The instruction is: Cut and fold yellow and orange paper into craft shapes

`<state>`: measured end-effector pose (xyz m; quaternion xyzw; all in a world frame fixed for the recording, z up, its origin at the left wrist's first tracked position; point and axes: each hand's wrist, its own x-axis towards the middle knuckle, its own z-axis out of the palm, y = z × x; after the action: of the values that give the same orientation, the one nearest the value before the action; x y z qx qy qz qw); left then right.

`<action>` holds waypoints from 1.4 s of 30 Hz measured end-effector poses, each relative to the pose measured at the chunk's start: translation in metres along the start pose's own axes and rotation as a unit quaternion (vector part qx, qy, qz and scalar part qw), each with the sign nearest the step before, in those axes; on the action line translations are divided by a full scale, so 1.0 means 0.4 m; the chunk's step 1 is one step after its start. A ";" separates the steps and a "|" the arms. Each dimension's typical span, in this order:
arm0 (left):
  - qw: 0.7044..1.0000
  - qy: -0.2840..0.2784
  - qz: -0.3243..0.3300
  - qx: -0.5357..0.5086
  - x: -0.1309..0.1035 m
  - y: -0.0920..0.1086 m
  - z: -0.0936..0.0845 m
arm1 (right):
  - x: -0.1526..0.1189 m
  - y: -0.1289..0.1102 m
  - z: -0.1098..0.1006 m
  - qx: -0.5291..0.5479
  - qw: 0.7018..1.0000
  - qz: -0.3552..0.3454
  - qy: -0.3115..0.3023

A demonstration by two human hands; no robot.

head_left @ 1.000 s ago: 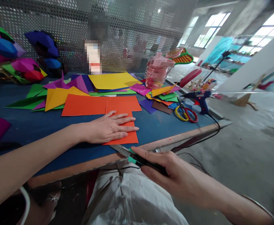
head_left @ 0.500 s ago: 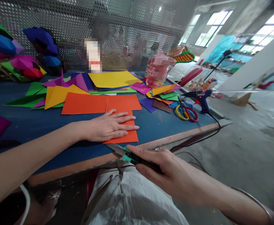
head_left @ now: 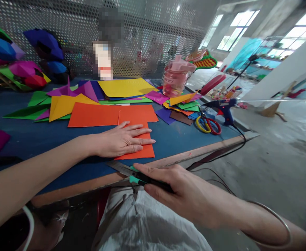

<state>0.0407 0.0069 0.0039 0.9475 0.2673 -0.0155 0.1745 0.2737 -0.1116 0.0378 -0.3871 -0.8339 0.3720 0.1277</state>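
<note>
My left hand (head_left: pixel 125 141) lies flat on an orange foam sheet (head_left: pixel 149 150), fingers spread and pointing right. Part of that sheet is hidden beneath the palm. Behind it, a wide orange strip (head_left: pixel 92 115) runs across the blue tabletop (head_left: pixel 90 174); a short slit shows near its middle. My right hand (head_left: pixel 168 184) is wrapped round a black and green utility knife (head_left: pixel 139 176). Its blade points left and lies just in front of the orange sheet's near edge, apart from it, over the table near the front edge.
Coloured sheets, among them a yellow sheet (head_left: pixel 127 87), lie at the back. To the right are scissors (head_left: pixel 207 124), a glue gun (head_left: pixel 224 106) with a trailing cord, and a pink bottle (head_left: pixel 175 76). Folded colourful shapes (head_left: pixel 27 73) stand at the left.
My right hand has moved a little to the left with the utility knife, its blade shifting past the sheet's near left corner. My left hand stays in place on the orange sheet.
</note>
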 end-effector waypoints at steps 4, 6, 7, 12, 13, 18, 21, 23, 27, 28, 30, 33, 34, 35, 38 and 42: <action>1.000 -0.002 -0.001 -0.018 -0.002 0.002 -0.003 | -0.028 -0.014 -0.021 0.005 0.999 0.000 -0.036; 1.000 -0.005 -0.002 -0.023 -0.002 0.002 -0.004 | -0.064 -0.013 -0.041 -0.026 0.999 0.008 -0.030; 1.000 -0.007 -0.005 -0.024 -0.002 0.001 -0.004 | -0.085 -0.008 -0.055 -0.044 0.999 0.013 -0.024; 1.000 0.004 -0.009 -0.029 0.001 -0.011 0.002 | -0.145 0.063 -0.140 -0.124 0.986 0.072 0.081; 0.999 0.012 -0.009 -0.032 0.000 -0.013 0.002 | -0.140 0.085 -0.157 -0.150 0.977 0.095 0.118; 0.996 0.041 -0.060 -0.059 -0.018 -0.005 -0.004 | -0.041 0.192 -0.209 -0.269 0.922 0.148 0.238; 0.984 0.060 -0.149 -0.077 -0.025 0.018 0.002 | 0.032 0.244 -0.219 -0.321 0.898 0.159 0.257; 0.980 0.081 -0.158 -0.086 -0.024 0.037 0.011 | 0.072 0.272 -0.222 -0.342 0.886 0.169 0.263; 0.967 0.131 -0.147 -0.159 -0.015 0.068 0.024 | 0.129 0.315 -0.225 -0.346 0.883 0.145 0.281; 0.961 0.142 -0.157 -0.179 -0.013 0.075 0.025 | 0.140 0.322 -0.226 -0.345 0.885 0.131 0.285; 0.949 0.161 -0.183 -0.202 -0.009 0.087 0.026 | 0.156 0.325 -0.226 -0.338 0.889 0.101 0.293; 0.934 0.178 -0.220 -0.217 -0.004 0.106 0.029 | 0.173 0.304 -0.225 -0.309 0.908 0.046 0.281; 0.931 0.182 -0.229 -0.219 -0.003 0.110 0.030 | 0.179 0.290 -0.225 -0.293 0.919 0.022 0.263; 0.927 0.187 -0.237 -0.220 -0.001 0.113 0.032 | 0.186 0.274 -0.225 -0.274 0.932 -0.005 0.236; 0.910 0.204 -0.239 -0.269 0.005 0.104 0.032 | 0.225 0.219 -0.234 -0.204 0.968 -0.084 0.119; 0.801 0.294 -0.244 -0.461 -0.001 0.044 0.001 | 0.325 0.168 -0.244 -0.102 0.987 -0.119 0.021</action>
<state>0.0492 -0.0075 0.0091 0.6179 0.5040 0.3469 0.4938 0.2730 0.0641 0.0471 -0.3040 -0.9046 0.2590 0.1488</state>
